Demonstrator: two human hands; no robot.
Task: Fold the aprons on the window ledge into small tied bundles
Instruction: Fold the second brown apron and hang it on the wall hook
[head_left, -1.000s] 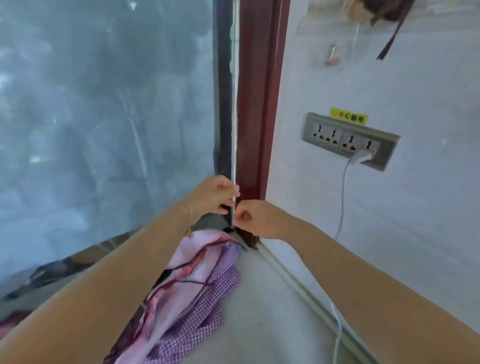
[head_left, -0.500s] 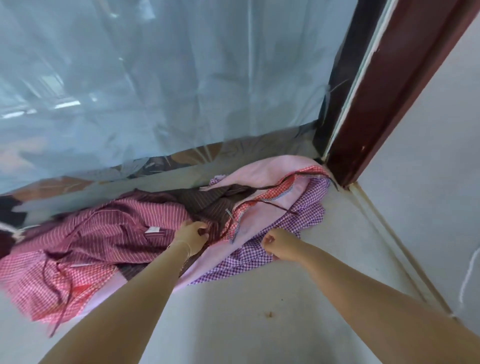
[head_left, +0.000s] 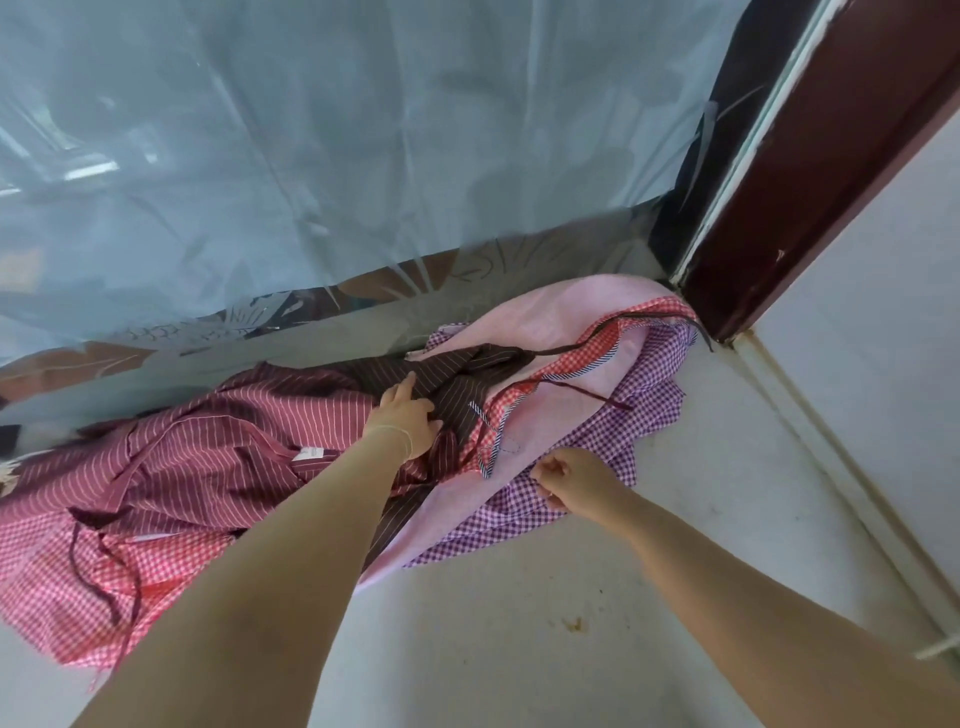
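Extended fingers (head_left: 402, 391) of the left hand (head_left: 408, 418) are laid flat on a dark brown pin-striped apron (head_left: 457, 387), nothing being gripped. The right hand (head_left: 571, 479) is seen curled into a loose fist at the near edge of a pale pink apron trimmed in red gingham (head_left: 561, 415); whether cloth is pinched inside cannot be told. A purple gingham apron (head_left: 649, 384) is spread beneath the pink one, and a maroon white-striped apron (head_left: 218, 447) is heaped over a red gingham apron (head_left: 47, 577) to the left. The unfolded pile is strung along the pale stone window ledge (head_left: 519, 623), its long axis running parallel to the film-covered glass pane (head_left: 363, 156) and ending at the dark red window frame (head_left: 831, 171) on the right.
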